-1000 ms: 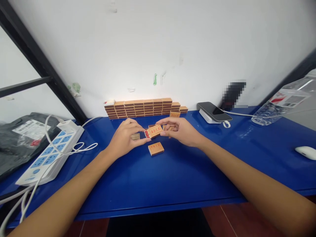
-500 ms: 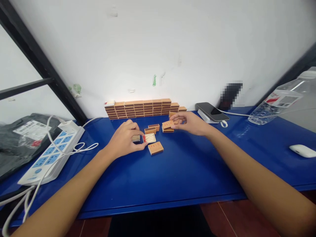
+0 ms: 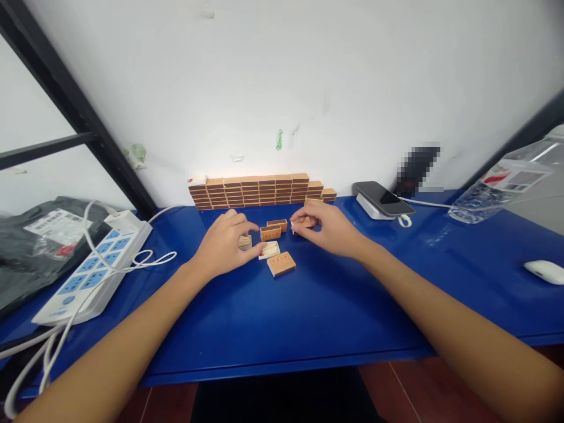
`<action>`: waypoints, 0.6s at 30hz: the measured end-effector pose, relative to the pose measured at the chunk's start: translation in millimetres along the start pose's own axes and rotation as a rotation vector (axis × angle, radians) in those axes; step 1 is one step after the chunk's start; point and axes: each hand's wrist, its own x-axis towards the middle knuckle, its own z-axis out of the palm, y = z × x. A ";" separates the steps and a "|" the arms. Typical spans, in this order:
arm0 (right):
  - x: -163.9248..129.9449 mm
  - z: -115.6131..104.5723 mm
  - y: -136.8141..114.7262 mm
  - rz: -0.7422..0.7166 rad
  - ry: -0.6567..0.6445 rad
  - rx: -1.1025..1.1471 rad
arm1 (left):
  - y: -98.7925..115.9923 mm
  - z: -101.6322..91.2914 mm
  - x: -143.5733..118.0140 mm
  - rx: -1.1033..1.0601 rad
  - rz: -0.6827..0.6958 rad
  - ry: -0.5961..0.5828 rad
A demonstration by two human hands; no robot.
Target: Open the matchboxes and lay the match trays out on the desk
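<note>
My left hand (image 3: 229, 242) is over the blue table, thumb and index finger spread apart. Its thumb tip is beside an open matchbox tray (image 3: 270, 250) full of matches; whether they touch I cannot tell. A second tray of matches (image 3: 245, 242) is partly hidden behind that hand. My right hand (image 3: 328, 228) is closed, fingertips pinching a matchbox (image 3: 307, 222) that the fingers largely cover. Between the hands, an orange matchbox sleeve (image 3: 270, 233) stands on its long edge with another sleeve (image 3: 277, 224) behind it. Nearer me lies a flat matchbox (image 3: 281, 264).
Stacked matchboxes form a low wall (image 3: 251, 192) against the white wall, stepping down at its right end; an open tray (image 3: 197, 179) sits on top. A power strip (image 3: 94, 267) with cables is left. A phone on a stand (image 3: 383, 198), water bottle (image 3: 489, 188) and white case (image 3: 544, 271) are right.
My left index finger has lifted away from the match tray, widening the gap to the thumb. My right hand has shifted slightly left and its fingers now reach round the matchbox's left end.
</note>
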 end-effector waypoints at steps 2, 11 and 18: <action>1.0 9.1 -4.2 -0.020 -0.020 -0.009 | -2.9 5.1 2.3 0.043 -0.026 0.053; 3.1 29.7 -6.1 -0.006 -0.003 -0.028 | -2.6 15.4 9.6 -0.129 0.012 0.102; 3.8 21.7 -20.2 0.222 -0.060 0.401 | 9.9 8.9 8.2 -0.266 -0.053 0.246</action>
